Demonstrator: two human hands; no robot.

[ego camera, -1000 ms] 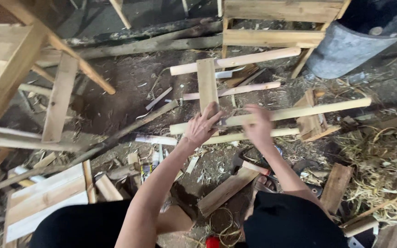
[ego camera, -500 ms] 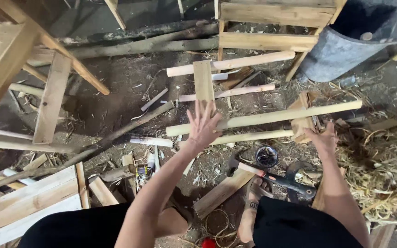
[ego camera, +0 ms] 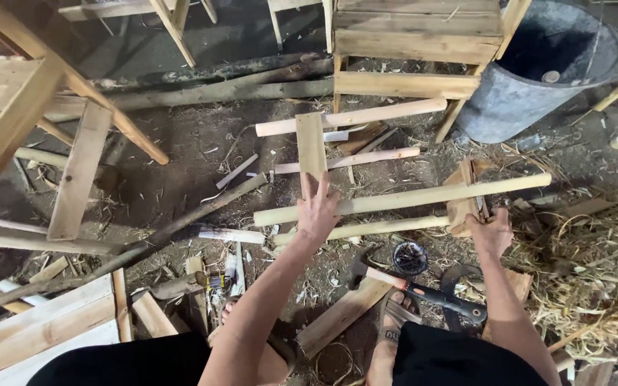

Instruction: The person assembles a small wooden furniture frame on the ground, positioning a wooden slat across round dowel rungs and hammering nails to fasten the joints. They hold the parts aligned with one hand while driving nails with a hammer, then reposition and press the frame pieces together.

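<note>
A flat short plank (ego camera: 310,146) lies across several pale round poles on the dirt. My left hand (ego camera: 317,211) rests on the plank's near end where it meets the long pole (ego camera: 423,198), palm down and fingers spread. A thinner pole (ego camera: 380,228) runs just below that hand. My right hand (ego camera: 491,232) is at the right end of the poles, its fingers curled on the lower edge of a small wooden block (ego camera: 465,194) that stands against the long pole.
A hammer (ego camera: 423,289) with a black grip and a round tin (ego camera: 410,257) lie near my sandalled foot (ego camera: 395,322). A grey metal tub (ego camera: 538,78) stands at the back right, with straw (ego camera: 595,279) to the right. Wooden frames (ego camera: 409,43) and loose boards (ego camera: 51,329) surround the spot.
My right hand left the poles near the middle and moved right to the wooden block. My left hand stayed spread on the plank's end.
</note>
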